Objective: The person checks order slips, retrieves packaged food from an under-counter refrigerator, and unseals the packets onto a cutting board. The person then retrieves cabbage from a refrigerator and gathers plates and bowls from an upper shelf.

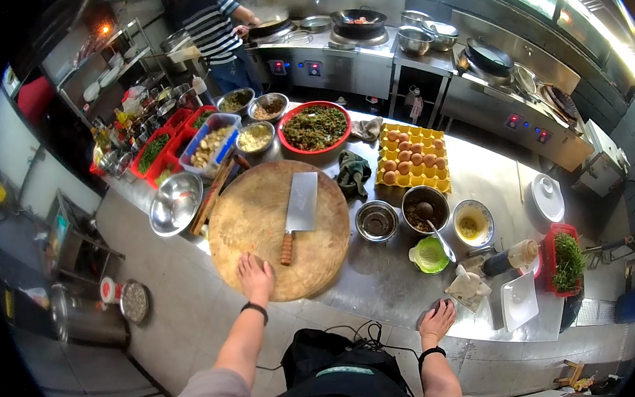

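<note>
Steel cleaver (pixel 302 202) lies idle, one o'clock from left hand (pixel 255 276), fingers slightly spread, right hand (pixel 437 322) empty, fingers loose, greens (pixel 316 128) already chopped, eggs (pixel 404 168) uncracked.

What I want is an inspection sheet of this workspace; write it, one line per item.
Surface: long stainless-steel table, bright with reflections.
Work things: broad, brown-handled steel cleaver lies flat on a thick, round wooden chopping board.
Clutter: rectangular yellow egg tray, partly filled with brown eggs; crumpled dark-green cloth; crumpled off-white cloth.
Grippers: left grip rests on the board's near part; right grip rests at the table's edge; nothing seen held.
Cables: thin black cables loop below the table's edge; ends unclear.
Surroundings: person in a dark-and-white striped shirt beside a steel stove range.
</note>
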The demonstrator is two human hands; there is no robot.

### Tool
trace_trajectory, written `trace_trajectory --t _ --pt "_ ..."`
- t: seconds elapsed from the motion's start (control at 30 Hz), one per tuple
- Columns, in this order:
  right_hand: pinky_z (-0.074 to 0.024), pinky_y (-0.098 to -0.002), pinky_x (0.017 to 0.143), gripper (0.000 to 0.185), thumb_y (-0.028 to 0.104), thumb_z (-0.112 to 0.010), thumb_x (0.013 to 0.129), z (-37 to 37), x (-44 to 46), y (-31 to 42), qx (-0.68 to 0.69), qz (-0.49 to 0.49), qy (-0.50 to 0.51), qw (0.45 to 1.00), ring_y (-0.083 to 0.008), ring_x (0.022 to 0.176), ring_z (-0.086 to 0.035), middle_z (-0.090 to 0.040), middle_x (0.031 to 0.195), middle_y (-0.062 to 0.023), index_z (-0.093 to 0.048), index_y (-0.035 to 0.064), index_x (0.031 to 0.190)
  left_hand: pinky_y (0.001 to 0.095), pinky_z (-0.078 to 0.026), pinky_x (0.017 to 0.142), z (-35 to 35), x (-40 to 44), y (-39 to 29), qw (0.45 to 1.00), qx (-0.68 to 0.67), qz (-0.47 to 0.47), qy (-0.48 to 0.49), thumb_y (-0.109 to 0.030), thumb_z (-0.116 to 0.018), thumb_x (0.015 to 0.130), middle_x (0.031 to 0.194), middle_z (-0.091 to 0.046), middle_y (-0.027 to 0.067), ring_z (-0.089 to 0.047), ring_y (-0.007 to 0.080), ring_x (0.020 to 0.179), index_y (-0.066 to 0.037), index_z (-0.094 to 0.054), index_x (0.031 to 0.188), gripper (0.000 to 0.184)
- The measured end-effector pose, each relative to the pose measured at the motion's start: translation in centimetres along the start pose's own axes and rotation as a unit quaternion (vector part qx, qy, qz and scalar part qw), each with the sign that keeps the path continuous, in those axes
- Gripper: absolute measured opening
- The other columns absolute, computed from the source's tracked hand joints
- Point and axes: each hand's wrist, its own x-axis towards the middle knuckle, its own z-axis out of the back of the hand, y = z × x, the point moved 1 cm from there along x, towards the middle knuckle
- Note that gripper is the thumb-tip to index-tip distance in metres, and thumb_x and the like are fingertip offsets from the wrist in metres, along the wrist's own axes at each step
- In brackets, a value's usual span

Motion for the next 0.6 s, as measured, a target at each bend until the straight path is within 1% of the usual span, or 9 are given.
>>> trace_trajectory --t 0.6 --pt "-0.0285 -0.0478 0.107 0.041 0.015 -0.055 0.081 -0.13 -0.04 -0.08 -0.003 0.002 -0.009 1.000 -0.0361 0.124 -0.038 -0.044 0.131 -0.0159 -0.050 0.0062 0.121 0.0470 -0.026 0.109 -0.24 -0.01 0.22 1.000 0.006 -0.005 0.006 -0.031 -0.057 0.086 0.135 -0.044 0.0169 -0.037 0.0337 0.129 0.002 -0.049 0.120 0.048"
